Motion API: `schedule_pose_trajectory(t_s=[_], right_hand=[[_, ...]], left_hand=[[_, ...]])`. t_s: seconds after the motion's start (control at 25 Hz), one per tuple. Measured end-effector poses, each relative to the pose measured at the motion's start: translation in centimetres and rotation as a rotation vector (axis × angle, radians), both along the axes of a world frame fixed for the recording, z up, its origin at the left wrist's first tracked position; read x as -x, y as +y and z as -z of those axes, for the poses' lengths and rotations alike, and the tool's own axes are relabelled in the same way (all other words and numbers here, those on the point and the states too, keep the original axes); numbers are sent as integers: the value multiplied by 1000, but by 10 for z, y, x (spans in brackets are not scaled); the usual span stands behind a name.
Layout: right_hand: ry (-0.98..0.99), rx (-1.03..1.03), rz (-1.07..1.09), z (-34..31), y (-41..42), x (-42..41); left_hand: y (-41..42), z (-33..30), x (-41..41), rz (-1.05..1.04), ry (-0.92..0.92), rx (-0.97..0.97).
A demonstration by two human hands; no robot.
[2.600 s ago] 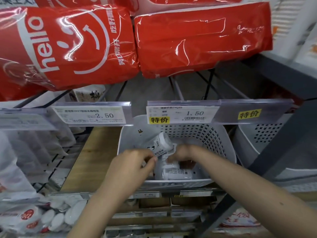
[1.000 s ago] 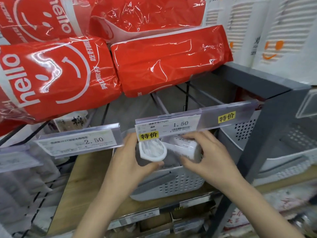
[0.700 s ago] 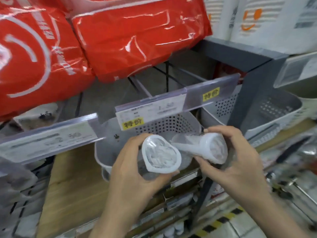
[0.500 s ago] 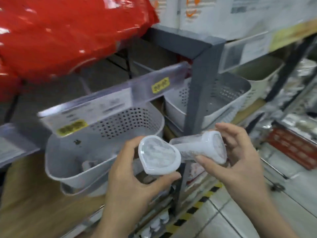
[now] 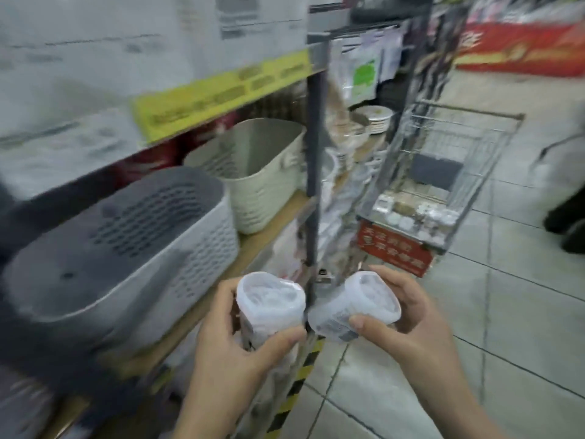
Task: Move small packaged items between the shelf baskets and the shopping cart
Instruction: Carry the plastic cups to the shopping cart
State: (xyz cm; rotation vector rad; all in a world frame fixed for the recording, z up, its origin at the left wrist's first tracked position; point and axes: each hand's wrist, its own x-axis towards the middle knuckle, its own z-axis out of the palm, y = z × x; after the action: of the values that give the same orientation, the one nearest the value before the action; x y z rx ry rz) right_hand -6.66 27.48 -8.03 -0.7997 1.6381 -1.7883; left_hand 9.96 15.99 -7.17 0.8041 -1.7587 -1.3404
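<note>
- The left hand (image 5: pixel 234 340) holds a small clear packet (image 5: pixel 270 307) of white items; its grip is curled round the packet's side, thumb across the near face, fingers behind.
- The right hand (image 5: pixel 408 321) holds a second packet (image 5: pixel 354 308) of the same kind, tilted with its rounded end up and to the right; thumb pressed on the near side, fingers wrapped round the far side.
- The two packets sit side by side in front of the body, nearly touching, low in the middle of the view.
- To the left, on a wooden shelf (image 5: pixel 269 245), stands a grey basket (image 5: pixel 126 248) with a perforated wall; just beyond it, farther along the shelf, is a cream basket (image 5: pixel 262 182).
- A dark upright post (image 5: pixel 313 172) of the shelving rises just behind the packets.
- Far right of the post stands a wire shopping cart (image 5: pixel 443 172) on the tiled floor (image 5: pixel 474 343), with a red sign (image 5: pixel 394 253) on its near end and small pale items lying in its bottom.
- Both packets are in the air, well short of the cart and off the shelf.
- A yellow price strip (image 5: pixel 221 93) runs along the shelf edge above the baskets; its print is too blurred to read.
</note>
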Motion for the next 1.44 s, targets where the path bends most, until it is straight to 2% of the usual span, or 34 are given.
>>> schedule_pose_trajectory(t_s=[0.2,0.4,0.6,0.8,1.04,1.24,1.44], right_hand=[[-20,-19,224,14,50,103],[-97,-87,349,41,66,175],[-182,-132,385,65,35,247],[-157,-225,431,82,-7,336],[-194,-316,515,115,-44,422],[-241,-399,519,135,-62,485],[-265,-440,374,140,-93,562]], left_hand=[[9,26,127,146,-26,-142],[-1,44,213,251,-93,-224],[-50,64,300,270,-156,-313],[-104,87,402,331,-142,-481],[-152,98,508,422,-231,-470],[-182,118,568,338,-349,-444],[-208,145,620,149,-434,-448]])
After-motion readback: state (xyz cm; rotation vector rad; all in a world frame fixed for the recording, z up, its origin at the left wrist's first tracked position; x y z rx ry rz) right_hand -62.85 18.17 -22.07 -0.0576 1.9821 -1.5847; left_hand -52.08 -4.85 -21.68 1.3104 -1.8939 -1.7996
